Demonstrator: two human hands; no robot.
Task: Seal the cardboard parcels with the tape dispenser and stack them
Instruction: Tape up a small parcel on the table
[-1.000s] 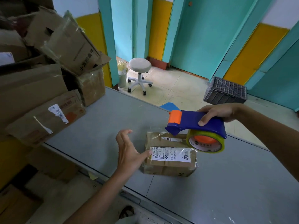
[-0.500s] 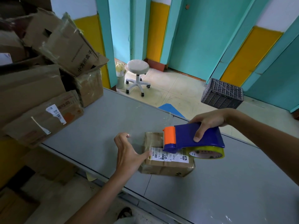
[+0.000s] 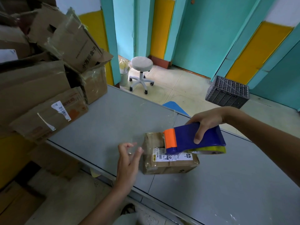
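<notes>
A long grey surface (image 3: 113,120) runs diagonally through a room with teal walls, yellow panels and a pale tiled floor. Its far-left end carries a leaning pile of worn cardboard boxes (image 3: 40,88), some hanging over the near edge. A small taped cardboard parcel (image 3: 168,164) with a white label lies flat close to the near edge, well apart from the pile, with a broad stretch of grey between them and more grey reaching to the right. The right hand (image 3: 206,120) is wrapped around a blue and orange tape dispenser (image 3: 194,137), holding it over the top of the parcel with the orange end pointing left; whether the dispenser touches the cardboard cannot be told. The left hand (image 3: 129,158) has its fingers loosely spread and grips nothing, just beside the parcel's left end, above the near edge. Beyond the far edge, on the floor, stand a white wheeled stool (image 3: 141,64) and a dark grey crate (image 3: 227,91), with open tiles between them.
</notes>
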